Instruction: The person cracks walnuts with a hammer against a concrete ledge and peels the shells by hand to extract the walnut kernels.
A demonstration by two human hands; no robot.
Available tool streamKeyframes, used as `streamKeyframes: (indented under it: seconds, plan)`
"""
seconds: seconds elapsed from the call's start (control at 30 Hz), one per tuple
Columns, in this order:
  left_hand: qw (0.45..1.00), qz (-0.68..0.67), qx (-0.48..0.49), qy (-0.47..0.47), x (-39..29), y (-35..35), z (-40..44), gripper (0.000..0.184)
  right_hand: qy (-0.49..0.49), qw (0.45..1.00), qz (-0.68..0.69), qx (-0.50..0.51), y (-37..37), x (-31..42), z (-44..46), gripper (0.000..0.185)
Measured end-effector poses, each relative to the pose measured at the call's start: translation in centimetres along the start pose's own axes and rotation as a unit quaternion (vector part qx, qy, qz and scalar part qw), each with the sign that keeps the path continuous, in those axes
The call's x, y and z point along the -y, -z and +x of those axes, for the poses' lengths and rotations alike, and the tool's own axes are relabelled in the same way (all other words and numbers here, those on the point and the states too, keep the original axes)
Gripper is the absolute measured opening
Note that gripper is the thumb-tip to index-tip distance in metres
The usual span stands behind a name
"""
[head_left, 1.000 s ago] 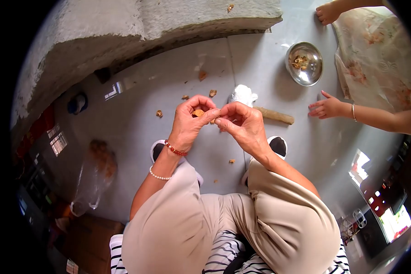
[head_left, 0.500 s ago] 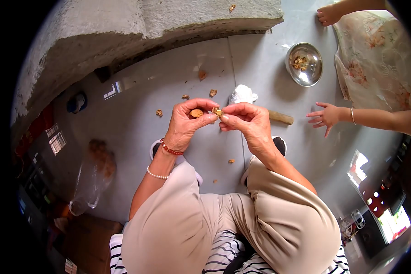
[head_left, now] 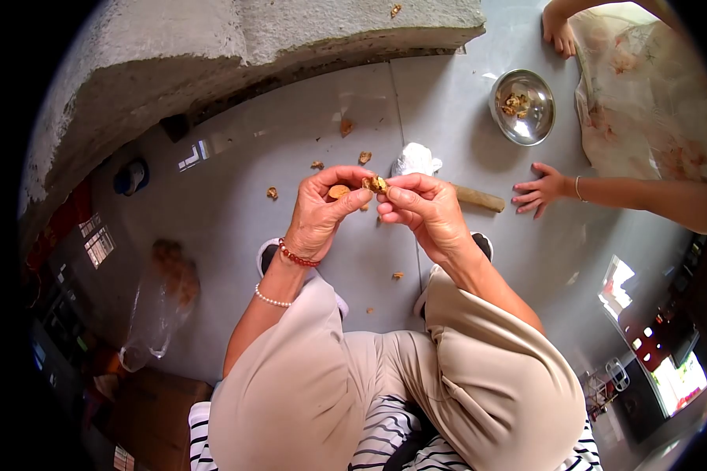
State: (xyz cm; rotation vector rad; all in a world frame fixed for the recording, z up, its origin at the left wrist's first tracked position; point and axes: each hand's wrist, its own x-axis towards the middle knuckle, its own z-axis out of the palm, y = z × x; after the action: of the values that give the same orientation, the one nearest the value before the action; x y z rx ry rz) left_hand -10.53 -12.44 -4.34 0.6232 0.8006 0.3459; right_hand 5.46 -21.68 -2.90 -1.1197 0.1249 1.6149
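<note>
In front of my knees, my left hand and my right hand meet at the fingertips. Between them they pinch a broken walnut, its yellowish kernel showing among brown shell bits. A rounded tan walnut shell piece is also tucked inside the curled left fingers. Just beyond my right hand lies a crumpled white bundle. A wooden handle sticks out to the right from behind that hand; whether it joins the bundle is hidden.
A steel bowl with walnut pieces stands at the upper right. Another person's hand rests on the floor nearby. Shell bits are scattered around. A rough concrete block borders the far side; a clear plastic bag lies left.
The walnut between my fingertips has turned, and more yellowish kernel shows. The other person's lower hand has shifted left onto the floor near the wooden handle; their upper hand moved down slightly.
</note>
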Motion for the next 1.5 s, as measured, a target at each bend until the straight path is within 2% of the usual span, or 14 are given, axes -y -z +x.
streamKeyframes:
  seconds: [0.13, 0.23, 0.3, 0.37, 0.53, 0.67, 0.77, 0.87, 1.07, 1.23, 1.37, 1.5]
  plan:
    - [1.000, -0.023, -0.016, 0.007, 0.4, -0.1, 0.0, 0.023, -0.014, 0.999, 0.045, 0.009, 0.6, -0.2, 0.3, 0.022]
    - [0.999, 0.045, -0.018, -0.013, 0.6, 0.3, -0.2, 0.023, 0.002, 1.000, 0.020, 0.003, 0.6, -0.3, 0.2, 0.020]
    - [0.986, 0.160, -0.034, -0.032, 0.1, 0.4, -0.4, 0.023, 0.022, 1.000, -0.014, -0.003, 0.5, -0.4, 0.2, 0.019]
    - [0.978, 0.204, -0.034, -0.038, -0.5, 0.1, -0.5, 0.022, 0.042, 0.998, -0.053, -0.010, 0.3, -0.5, 0.3, 0.019]
    - [0.994, 0.107, -0.010, -0.022, -0.4, -0.6, -0.2, 0.017, 0.059, 0.995, -0.081, 0.010, 0.0, -0.7, 0.3, 0.018]
    - [0.991, 0.128, -0.017, -0.025, -0.3, -0.5, -0.2, 0.015, 0.063, 0.991, -0.118, -0.004, -0.4, -0.5, 0.1, 0.015]
    - [0.983, 0.180, -0.030, -0.024, -0.2, -0.3, -0.2, 0.014, 0.152, 0.960, -0.233, -0.019, -0.4, -0.5, 0.0, 0.015]
    - [0.974, 0.226, -0.023, -0.024, -0.8, -0.4, -0.2, 0.014, 0.184, 0.940, -0.285, -0.021, -0.8, 0.3, -0.1, 0.016]
    - [0.967, 0.252, -0.004, -0.026, -0.3, -0.3, -0.1, 0.015, 0.172, 0.935, -0.310, -0.011, -0.5, 0.2, 0.2, 0.014]
    - [0.968, 0.252, 0.011, 0.010, -0.5, -0.2, -0.1, 0.015, 0.049, 0.981, -0.185, -0.015, -0.3, 0.4, 0.1, 0.013]
    - [0.984, 0.177, 0.019, 0.024, -0.5, -0.3, -0.2, 0.016, -0.032, 0.993, -0.110, 0.004, 0.4, 0.8, 0.2, 0.013]
    - [0.991, 0.126, 0.024, 0.035, -0.1, 0.2, -0.2, 0.017, -0.022, 0.997, -0.076, -0.003, 0.5, 0.6, 0.2, 0.012]
